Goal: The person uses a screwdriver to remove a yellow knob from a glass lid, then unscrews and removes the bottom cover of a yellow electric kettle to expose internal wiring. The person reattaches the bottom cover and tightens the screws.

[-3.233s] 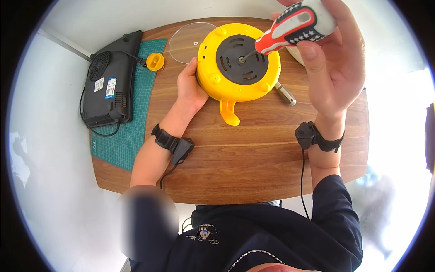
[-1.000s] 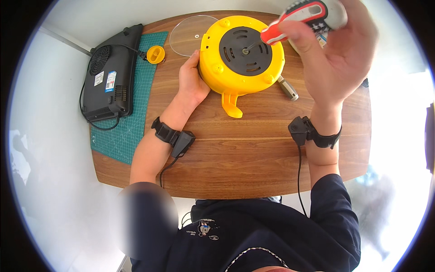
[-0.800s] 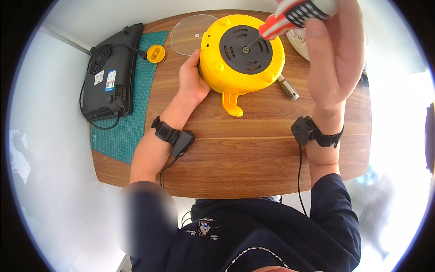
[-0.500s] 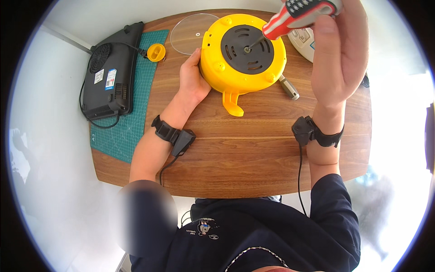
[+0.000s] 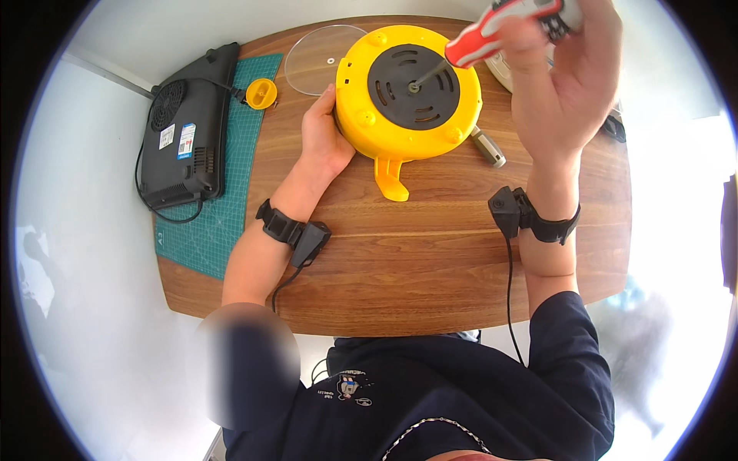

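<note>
A round yellow appliance housing [image 5: 407, 143] with a curved handle [image 5: 390, 180] lies on the table, its slotted black disc [image 5: 396, 69] facing up. Along its left side, my left hand [image 5: 326, 138] is wrapped with the thumb against the rim. Raised at the upper right, my right hand [image 5: 565, 107] grips a red and white screwdriver [image 5: 478, 44]. The slanted shaft reaches the metal fitting at the disc's middle; whether the tip sits in a screw is too small to tell. My right fingertips are partly blurred and cut off by the top of the picture.
On a green cutting mat [image 5: 237, 184] at left lies a black appliance [image 5: 178, 170] with a fan grille and cord. A yellow knob-like cap [image 5: 261, 94], a clear disc [image 5: 311, 69] and a grey tool handle [image 5: 489, 148] surround the housing. A white object [image 5: 498, 71] is partly hidden behind it.
My right hand has turned, rolling the screwdriver's handle, and its fingers sit differently on it. The housing appears slightly left; my left hand keeps its hold.
</note>
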The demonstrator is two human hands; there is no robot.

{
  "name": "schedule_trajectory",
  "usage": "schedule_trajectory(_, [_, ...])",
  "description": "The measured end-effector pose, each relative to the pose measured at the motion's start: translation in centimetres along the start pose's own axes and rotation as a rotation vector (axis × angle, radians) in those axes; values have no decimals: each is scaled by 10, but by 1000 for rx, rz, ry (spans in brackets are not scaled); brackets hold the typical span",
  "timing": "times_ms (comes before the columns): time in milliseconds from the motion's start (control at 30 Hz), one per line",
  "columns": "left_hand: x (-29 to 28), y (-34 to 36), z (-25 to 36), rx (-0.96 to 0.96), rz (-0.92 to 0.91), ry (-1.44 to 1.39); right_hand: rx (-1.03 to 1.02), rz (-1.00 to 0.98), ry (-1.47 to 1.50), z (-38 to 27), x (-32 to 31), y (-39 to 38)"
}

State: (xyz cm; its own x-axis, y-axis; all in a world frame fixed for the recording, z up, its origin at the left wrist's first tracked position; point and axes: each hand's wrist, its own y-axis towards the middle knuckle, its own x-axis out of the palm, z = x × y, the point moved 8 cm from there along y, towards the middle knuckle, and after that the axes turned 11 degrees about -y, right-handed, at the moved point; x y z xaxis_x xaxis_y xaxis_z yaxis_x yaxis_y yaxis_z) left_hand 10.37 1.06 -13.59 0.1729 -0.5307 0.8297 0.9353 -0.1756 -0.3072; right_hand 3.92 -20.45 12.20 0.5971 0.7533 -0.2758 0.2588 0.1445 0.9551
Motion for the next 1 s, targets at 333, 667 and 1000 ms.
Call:
schedule_trajectory(333, [4, 4, -6, -23, -5, -1, 276, 67, 138, -2, -5, 18])
schedule_trajectory(667, [-2, -1, 1, 2, 9, 1, 144, 209, 76, -8, 12, 0])
schedule_trajectory(1000, [-6, 2, 1, -2, 4, -1, 649, 27, 182, -11, 5, 23])
